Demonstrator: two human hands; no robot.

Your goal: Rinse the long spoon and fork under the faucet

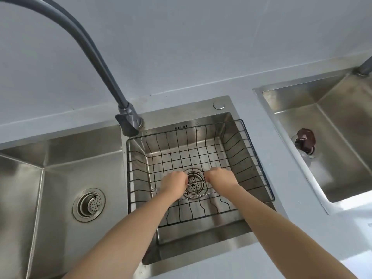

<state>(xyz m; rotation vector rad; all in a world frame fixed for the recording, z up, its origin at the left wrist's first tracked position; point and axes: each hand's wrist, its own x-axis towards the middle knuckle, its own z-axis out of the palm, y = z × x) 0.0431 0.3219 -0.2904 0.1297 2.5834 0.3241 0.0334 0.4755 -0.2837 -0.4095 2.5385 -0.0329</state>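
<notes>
Both my hands are down inside the black wire basket (pixel 259 170) in the middle sink. A thin metal utensil handle (pixel 196 183) spans the gap between them, above the drain. My left hand (pixel 174 185) is closed on its left part and my right hand (pixel 220 179) on its right part. A small metal end (pixel 154 190) sticks out left of my left hand. Whether this is the spoon or the fork is hidden by my fingers. A second utensil with a twisted handle (pixel 198 195) lies on the basket floor just in front. The grey faucet head (pixel 128 121) hangs at the back left, with no water visible.
A larger steel sink with a drain strainer (pixel 89 204) lies to the left. Another sink on the right holds a brown stopper (pixel 305 139). A round button (pixel 218 105) sits on the middle sink's back rim. Pale countertop (pixel 285 178) separates the sinks.
</notes>
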